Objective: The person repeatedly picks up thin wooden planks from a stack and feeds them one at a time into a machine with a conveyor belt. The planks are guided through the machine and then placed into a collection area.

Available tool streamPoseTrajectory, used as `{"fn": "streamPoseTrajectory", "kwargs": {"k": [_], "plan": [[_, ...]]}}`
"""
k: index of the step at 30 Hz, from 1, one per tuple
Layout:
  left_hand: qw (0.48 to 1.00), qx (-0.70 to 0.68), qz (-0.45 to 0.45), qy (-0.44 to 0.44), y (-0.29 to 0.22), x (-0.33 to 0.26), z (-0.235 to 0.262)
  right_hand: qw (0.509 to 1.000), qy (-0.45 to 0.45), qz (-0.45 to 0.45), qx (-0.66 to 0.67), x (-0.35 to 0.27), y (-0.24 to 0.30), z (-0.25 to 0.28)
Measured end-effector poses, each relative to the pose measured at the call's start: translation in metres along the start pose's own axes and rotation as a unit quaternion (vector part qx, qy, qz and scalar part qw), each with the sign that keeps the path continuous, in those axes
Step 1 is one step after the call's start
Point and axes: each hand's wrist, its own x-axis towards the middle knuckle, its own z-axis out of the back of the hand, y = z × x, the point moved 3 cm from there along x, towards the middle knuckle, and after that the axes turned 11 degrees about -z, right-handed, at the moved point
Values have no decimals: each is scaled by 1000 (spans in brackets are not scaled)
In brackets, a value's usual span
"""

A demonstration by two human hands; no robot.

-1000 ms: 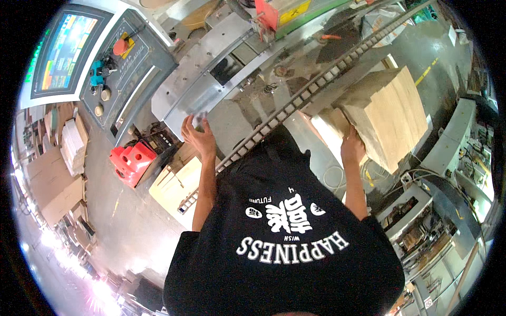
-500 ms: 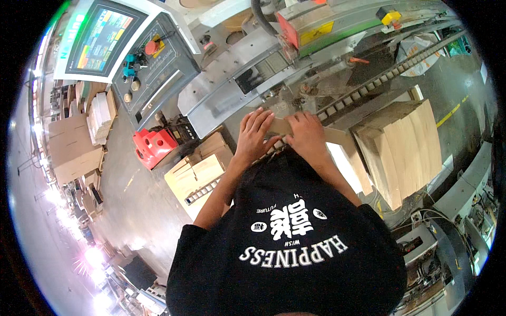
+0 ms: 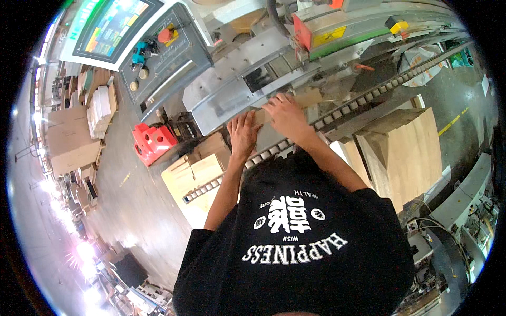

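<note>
A narrow tan wooden board [image 3: 312, 98] lies across the machine bed, beyond the roller rail [image 3: 337, 114]. My left hand [image 3: 243, 135] is at its left end, fingers bent over the edge and thumb alongside. My right hand [image 3: 287, 117] grips it near the middle, with the fingers over the far edge; the hand covers part of the board. The metal fence plate [image 3: 221, 105] of the machine is just beyond both hands.
At right stands a stack of wooden panels [image 3: 408, 152]. Light boards [image 3: 192, 171] lie at left below the rail, near a red plastic part [image 3: 154, 143]. A control panel with a screen [image 3: 113, 26] and red button [image 3: 167, 35] is at far left. A yellow-black block [image 3: 396, 25] sits on the machine.
Both hands have moved away from my body and slightly left, carrying the wooden board from the roller rail toward the metal fence plate. The view has shifted a little.
</note>
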Motion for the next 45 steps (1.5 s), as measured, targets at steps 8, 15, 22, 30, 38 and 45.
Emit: {"fn": "streamPoseTrajectory", "kwargs": {"k": [8,15,22,30,38,45], "plan": [[993,27,87,-69,88,3,-27,937,-48,-160,308,14,-7,-21],[994,28,73,-82,118,48,-43,670,100,-350,647,67,-28,-92],[991,38,99,-78,145,59,-46,693,43,-262,671,96,2,-98],[998,19,5,-62,165,52,-39,689,-11,-206,695,102,9,-119],[998,43,-21,-37,126,98,-61,711,-144,-225,650,107,-37,-114],[999,39,-32,-16,89,147,-76,796,-208,-239,515,109,-92,-111]]}}
